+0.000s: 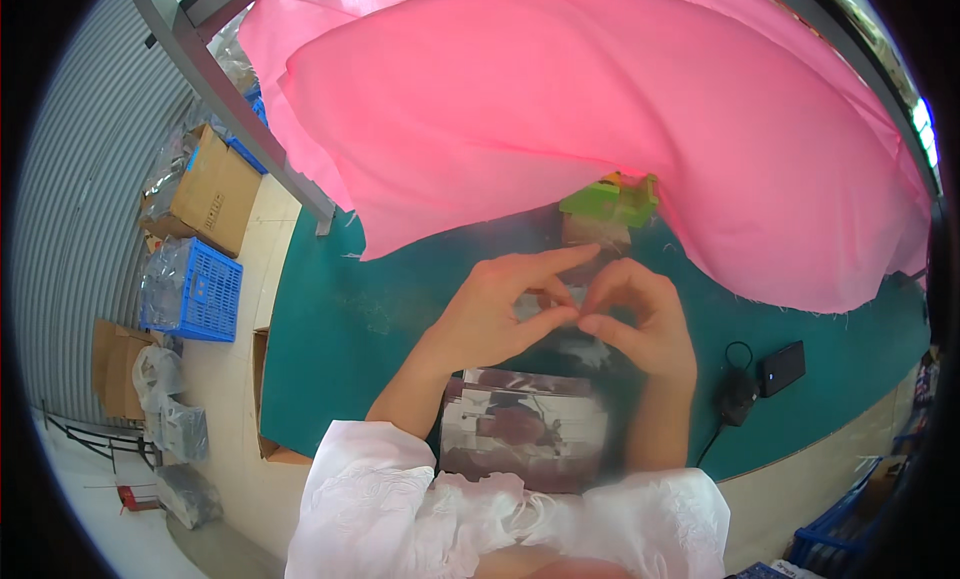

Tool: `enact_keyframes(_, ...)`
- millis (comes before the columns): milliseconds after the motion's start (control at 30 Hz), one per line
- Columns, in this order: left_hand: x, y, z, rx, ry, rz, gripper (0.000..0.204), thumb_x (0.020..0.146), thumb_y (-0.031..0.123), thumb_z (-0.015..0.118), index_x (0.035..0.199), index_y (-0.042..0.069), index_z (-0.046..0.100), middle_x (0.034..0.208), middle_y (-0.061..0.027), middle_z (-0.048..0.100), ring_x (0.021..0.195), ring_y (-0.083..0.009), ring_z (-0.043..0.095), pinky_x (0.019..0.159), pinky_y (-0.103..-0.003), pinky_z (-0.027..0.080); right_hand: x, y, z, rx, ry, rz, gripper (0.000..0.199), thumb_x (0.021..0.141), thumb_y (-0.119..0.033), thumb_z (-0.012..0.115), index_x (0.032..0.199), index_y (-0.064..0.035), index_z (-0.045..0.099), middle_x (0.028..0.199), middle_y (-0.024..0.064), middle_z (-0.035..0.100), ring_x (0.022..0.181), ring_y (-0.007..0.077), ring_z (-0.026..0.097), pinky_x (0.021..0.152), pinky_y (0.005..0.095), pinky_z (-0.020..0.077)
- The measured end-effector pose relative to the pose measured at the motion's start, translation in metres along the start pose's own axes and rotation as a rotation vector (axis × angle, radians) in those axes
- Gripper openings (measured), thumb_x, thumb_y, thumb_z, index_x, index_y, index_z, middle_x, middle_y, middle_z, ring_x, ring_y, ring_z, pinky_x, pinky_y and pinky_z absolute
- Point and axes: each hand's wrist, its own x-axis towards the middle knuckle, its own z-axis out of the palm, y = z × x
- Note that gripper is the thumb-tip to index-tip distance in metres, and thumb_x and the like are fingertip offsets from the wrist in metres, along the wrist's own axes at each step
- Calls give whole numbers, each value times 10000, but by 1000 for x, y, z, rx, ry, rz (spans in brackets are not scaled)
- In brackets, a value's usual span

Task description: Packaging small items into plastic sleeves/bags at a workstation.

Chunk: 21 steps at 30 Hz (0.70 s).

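Observation:
My left hand [510, 304] and my right hand [642, 319] meet over the middle of a green table [390, 309]. Thumbs and fingertips are pinched together at one spot, while the left index finger stretches out above. Whatever lies between the fingertips is too small to make out. Thin, blurred clear plastic [585, 354] shows just below the hands. Close to my body, between my forearms, rests a stack of printed grey and white flat pieces [525, 429]. Beyond the fingers stands a bright green bin [622, 204] next to a small brown cardboard box [595, 229].
A pink cloth [500, 99] drapes from a grey metal frame [225, 99] onto the table's far side. At the right lie a black phone-like device [782, 369] and a black corded object [738, 394]. Cardboard boxes [215, 194] and a blue crate [205, 291] stand on the floor left.

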Motion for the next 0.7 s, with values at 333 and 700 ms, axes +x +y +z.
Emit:
enact_keyframes(333, 4, 1, 12, 830, 257, 476, 515, 692, 224, 764, 1176, 117, 622, 818, 9, 555, 786, -173, 535, 797, -340, 357, -1, 12, 1, 334, 189, -51, 244, 778, 55, 685, 820, -46, 468, 802, 108, 620, 781, 171, 621, 675, 296, 518)
enact_keyframes(700, 0, -10, 10, 827, 147, 385, 493, 740, 248, 715, 1183, 67, 598, 773, -33, 521, 648, -200, 520, 569, -320, 422, 4, -1, 5, -279, 219, -347, 300, 740, 84, 676, 1017, -8, 606, 839, 101, 618, 769, 185, 621, 675, 281, 512)
